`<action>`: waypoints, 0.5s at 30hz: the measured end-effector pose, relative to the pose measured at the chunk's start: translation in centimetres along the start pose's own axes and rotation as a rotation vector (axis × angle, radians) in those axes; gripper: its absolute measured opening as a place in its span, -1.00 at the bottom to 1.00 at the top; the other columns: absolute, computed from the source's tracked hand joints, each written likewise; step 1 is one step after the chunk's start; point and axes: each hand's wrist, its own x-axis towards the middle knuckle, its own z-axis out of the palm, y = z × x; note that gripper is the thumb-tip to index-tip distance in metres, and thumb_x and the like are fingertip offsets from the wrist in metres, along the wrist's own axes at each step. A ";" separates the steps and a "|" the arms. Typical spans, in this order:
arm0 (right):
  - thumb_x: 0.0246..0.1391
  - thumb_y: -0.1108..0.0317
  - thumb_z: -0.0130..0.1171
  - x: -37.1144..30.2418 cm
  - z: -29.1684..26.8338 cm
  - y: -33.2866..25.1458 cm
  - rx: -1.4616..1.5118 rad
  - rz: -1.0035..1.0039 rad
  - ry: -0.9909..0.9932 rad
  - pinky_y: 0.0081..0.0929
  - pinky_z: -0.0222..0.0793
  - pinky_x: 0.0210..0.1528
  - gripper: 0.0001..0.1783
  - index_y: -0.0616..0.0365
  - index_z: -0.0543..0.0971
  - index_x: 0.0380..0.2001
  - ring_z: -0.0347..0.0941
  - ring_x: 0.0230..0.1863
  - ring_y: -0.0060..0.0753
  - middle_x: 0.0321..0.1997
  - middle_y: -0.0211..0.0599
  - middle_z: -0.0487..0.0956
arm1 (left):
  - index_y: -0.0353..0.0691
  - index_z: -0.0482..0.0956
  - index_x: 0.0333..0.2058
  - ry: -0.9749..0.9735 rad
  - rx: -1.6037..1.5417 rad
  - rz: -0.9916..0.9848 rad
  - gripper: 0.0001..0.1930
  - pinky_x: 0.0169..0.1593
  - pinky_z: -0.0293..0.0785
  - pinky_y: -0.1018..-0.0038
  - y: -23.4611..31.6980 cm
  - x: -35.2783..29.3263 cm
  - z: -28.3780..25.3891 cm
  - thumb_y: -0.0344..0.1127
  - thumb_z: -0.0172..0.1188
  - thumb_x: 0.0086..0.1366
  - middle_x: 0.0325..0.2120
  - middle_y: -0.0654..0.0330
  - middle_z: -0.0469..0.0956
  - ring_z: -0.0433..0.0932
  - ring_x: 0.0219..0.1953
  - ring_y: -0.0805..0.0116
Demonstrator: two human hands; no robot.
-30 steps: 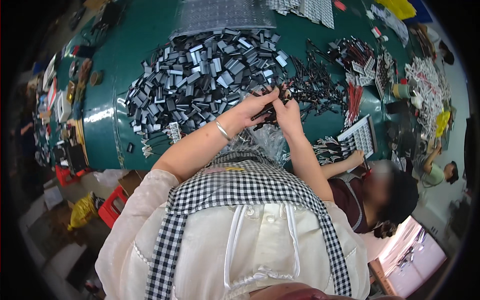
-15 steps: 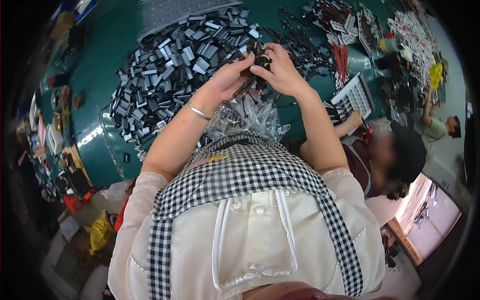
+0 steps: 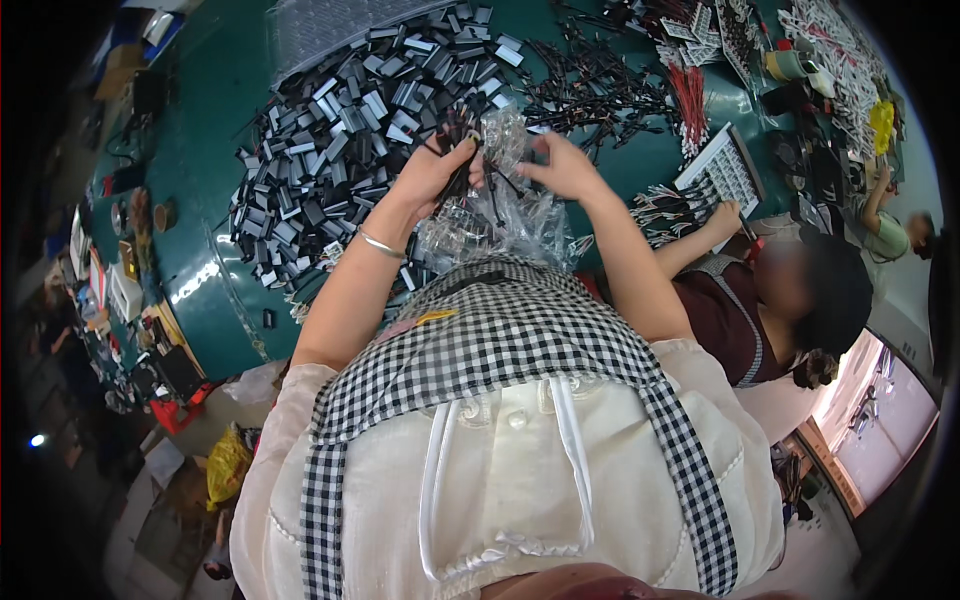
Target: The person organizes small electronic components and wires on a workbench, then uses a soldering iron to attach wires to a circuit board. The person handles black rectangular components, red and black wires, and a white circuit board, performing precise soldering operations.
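Note:
My left hand (image 3: 432,178) is closed around a bunch of thin black cables (image 3: 462,135), their ends sticking up past my fingers. Beside it a crumpled clear plastic bag (image 3: 505,145) stands up between my two hands and spreads down to my apron. On the bag's right side, my right hand (image 3: 568,172) has its fingers bent in and seems to pinch the plastic edge; the fingertips are small and partly hidden. More dark cables show inside or behind the clear film. A large heap of black and grey rectangular casings (image 3: 330,150) lies just beyond my left hand.
The green table (image 3: 195,240) carries a spread of loose black cables (image 3: 590,95), red cables (image 3: 686,105) and a white tray (image 3: 725,165). At the right a co-worker's hand (image 3: 725,215) reaches to that tray. A clear plastic sheet (image 3: 340,35) lies at the far edge.
My hands have moved apart; before, both were together on the dark cables. The cables are now in my left hand alone, and the plastic bag has risen between my hands.

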 end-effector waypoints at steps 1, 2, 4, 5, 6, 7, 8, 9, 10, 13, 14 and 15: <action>-0.34 -0.13 0.43 0.1 2.0 1.9 -0.111 0.110 0.017 -0.30 0.36 0.01 -0.20 0.25 0.46 -0.12 0.45 -0.07 -0.07 -0.11 -0.01 0.48 | -0.26 0.37 -0.30 0.004 -0.061 -0.021 -0.90 -0.36 0.43 0.45 -0.4 -0.5 -0.3 -0.36 0.02 0.36 -0.57 0.24 0.42 0.41 -0.52 0.41; -0.32 -0.13 0.41 0.1 3.7 2.9 -0.092 0.147 -0.023 -0.30 0.36 -0.01 -0.22 0.25 0.46 -0.13 0.44 -0.07 -0.06 -0.09 0.02 0.47 | -0.25 0.38 -0.31 0.054 -0.044 -0.042 -0.90 -0.37 0.43 0.44 -1.0 -0.9 -0.7 -0.35 0.04 0.35 -0.57 0.23 0.42 0.41 -0.53 0.40; -0.20 -0.06 0.36 -0.6 6.5 4.0 -0.011 0.152 0.039 -0.29 0.39 -0.09 -0.40 0.21 0.52 -0.23 0.47 -0.13 -0.06 -0.18 0.00 0.51 | -0.25 0.42 -0.31 0.089 -0.041 -0.065 -0.88 -0.36 0.43 0.43 -2.2 -1.5 -1.5 -0.33 0.09 0.33 -0.58 0.23 0.42 0.41 -0.53 0.40; -0.17 -0.03 0.34 -0.6 7.0 4.6 0.009 0.140 0.074 -0.29 0.39 -0.12 -0.47 0.20 0.55 -0.28 0.48 -0.17 -0.07 -0.23 -0.03 0.53 | -0.25 0.42 -0.32 0.111 -0.079 -0.076 -0.87 -0.36 0.43 0.43 -2.7 -1.7 -1.8 -0.32 0.10 0.32 -0.58 0.23 0.42 0.41 -0.53 0.40; -0.14 0.00 0.32 -0.6 7.3 5.3 0.028 0.130 0.110 -0.29 0.40 -0.14 -0.53 0.19 0.57 -0.32 0.50 -0.22 -0.08 -0.28 -0.06 0.55 | -0.25 0.43 -0.32 0.131 -0.116 -0.088 -0.87 -0.36 0.44 0.43 -3.3 -1.9 -1.9 -0.31 0.11 0.32 -0.58 0.23 0.43 0.42 -0.53 0.40; -0.11 0.03 0.30 -0.5 7.2 5.3 0.047 0.116 0.148 -0.28 0.41 -0.17 -0.59 0.18 0.59 -0.37 0.51 -0.26 -0.10 -0.34 -0.10 0.58 | -0.25 0.43 -0.33 0.151 -0.152 -0.096 -0.86 -0.36 0.44 0.42 -3.6 -2.0 -2.0 -0.31 0.12 0.31 -0.58 0.23 0.43 0.42 -0.52 0.40; -0.06 0.11 0.27 -0.8 7.3 5.3 0.084 0.114 0.265 -0.28 0.43 -0.23 -0.70 0.16 0.64 -0.46 0.54 -0.37 -0.14 -0.47 -0.18 0.61 | -0.25 0.43 -0.32 0.180 -0.190 -0.109 -0.87 -0.37 0.45 0.43 -4.0 -2.1 -2.0 -0.32 0.15 0.29 -0.57 0.22 0.45 0.44 -0.53 0.39; -0.06 0.12 0.27 -1.0 7.2 5.4 0.065 0.138 0.246 -0.28 0.43 -0.24 -0.70 0.16 0.64 -0.44 0.55 -0.38 -0.14 -0.46 -0.19 0.61 | -0.24 0.44 -0.32 0.197 -0.159 -0.125 -0.88 -0.37 0.45 0.43 -4.4 -2.2 -2.1 -0.33 0.15 0.28 -0.56 0.22 0.46 0.45 -0.53 0.39; -0.06 0.12 0.27 -1.2 6.9 5.6 0.045 0.160 0.225 -0.28 0.43 -0.25 -0.70 0.16 0.65 -0.42 0.55 -0.38 -0.15 -0.46 -0.19 0.62 | -0.24 0.44 -0.32 0.216 -0.130 -0.139 -0.89 -0.37 0.45 0.43 -4.7 -2.3 -2.0 -0.35 0.15 0.27 -0.55 0.21 0.47 0.45 -0.53 0.39; -0.09 0.18 0.30 -1.6 7.2 5.5 0.225 0.208 0.312 -0.37 0.43 -0.31 -0.70 0.20 0.65 -0.39 0.55 -0.44 -0.26 -0.46 -0.19 0.63 | -0.24 0.45 -0.30 0.224 -0.119 -0.189 -0.90 -0.43 0.44 0.45 -6.2 -1.8 -2.3 -0.42 0.17 0.23 -0.54 0.20 0.49 0.46 -0.57 0.39; -0.10 0.20 0.31 -1.7 7.5 5.2 0.325 0.218 0.362 -0.41 0.43 -0.34 -0.70 0.23 0.65 -0.38 0.55 -0.46 -0.31 -0.47 -0.20 0.63 | -0.24 0.45 -0.30 0.250 -0.124 -0.200 -0.89 -0.45 0.43 0.45 -6.8 -1.7 -2.5 -0.42 0.18 0.23 -0.54 0.20 0.49 0.46 -0.58 0.39; -0.11 0.22 0.32 -1.9 7.8 4.9 0.425 0.227 0.411 -0.45 0.43 -0.36 -0.70 0.25 0.65 -0.38 0.55 -0.48 -0.36 -0.48 -0.20 0.63 | -0.24 0.45 -0.29 0.277 -0.129 -0.209 -0.89 -0.47 0.43 0.46 -7.4 -1.7 -2.6 -0.43 0.18 0.22 -0.55 0.20 0.49 0.46 -0.59 0.39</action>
